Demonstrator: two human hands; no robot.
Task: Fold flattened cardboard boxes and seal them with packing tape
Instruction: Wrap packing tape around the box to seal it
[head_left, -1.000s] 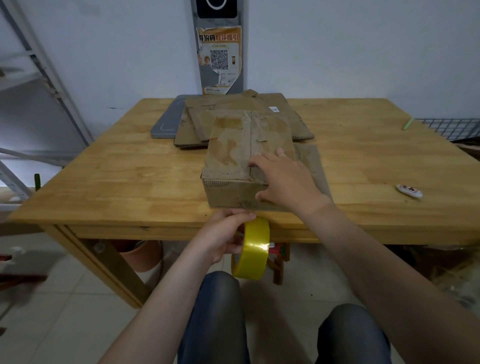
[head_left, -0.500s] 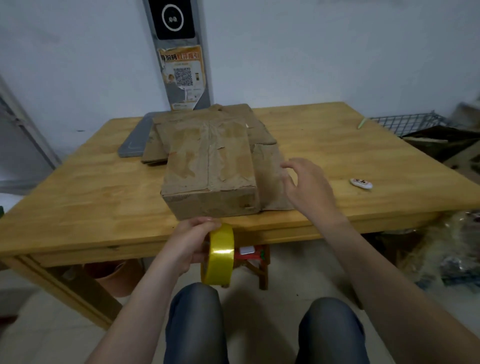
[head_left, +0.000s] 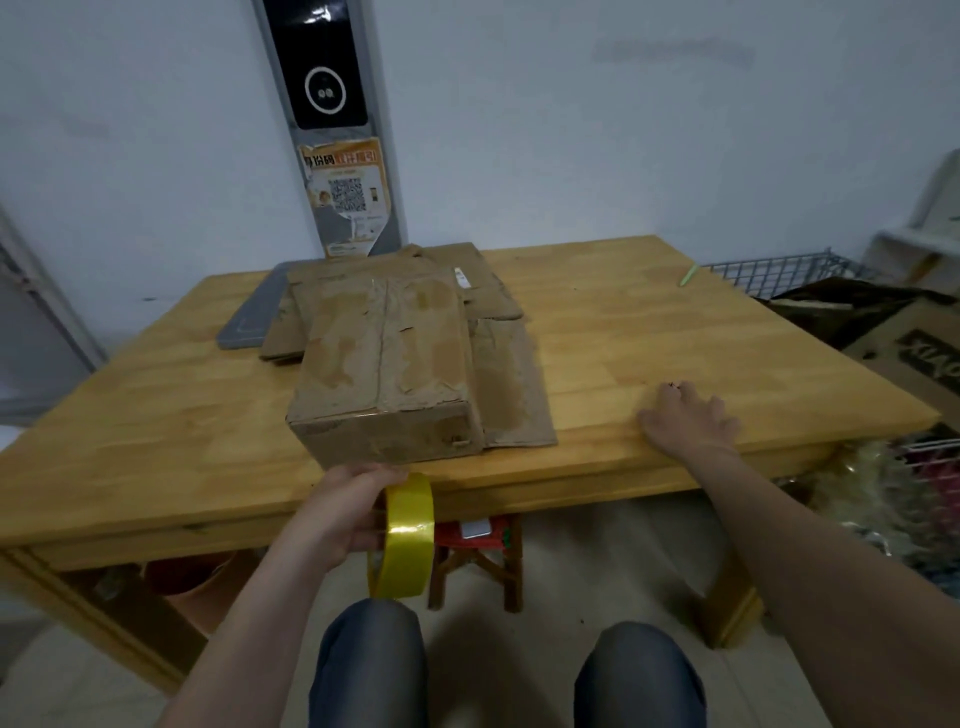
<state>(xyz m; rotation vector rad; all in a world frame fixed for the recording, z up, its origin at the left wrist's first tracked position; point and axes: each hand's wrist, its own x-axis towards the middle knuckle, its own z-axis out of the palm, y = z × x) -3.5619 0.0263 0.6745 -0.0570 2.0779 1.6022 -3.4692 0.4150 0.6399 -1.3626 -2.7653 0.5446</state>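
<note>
A folded brown cardboard box (head_left: 384, 374) stands near the front edge of the wooden table (head_left: 156, 415), with old tape marks along its top seam. Just below the table edge, in front of the box, my left hand (head_left: 340, 514) grips a roll of yellow packing tape (head_left: 406, 540). My right hand (head_left: 688, 415) lies on the table to the right of the box, fingers spread flat. A small dark speck shows at its fingertips; whatever is beneath the hand is hidden. Flattened cardboard pieces (head_left: 488, 296) lie behind and beside the box.
A grey flat board (head_left: 252, 319) lies at the back left of the table and a green stick (head_left: 688, 274) at the back right. A printed carton (head_left: 924, 353) and a wire rack (head_left: 779, 266) stand to the right. A red stool (head_left: 478, 538) sits under the table.
My right hand left the box top and moved right across the table to where a small white item lay. My left hand kept hold of the tape roll.
</note>
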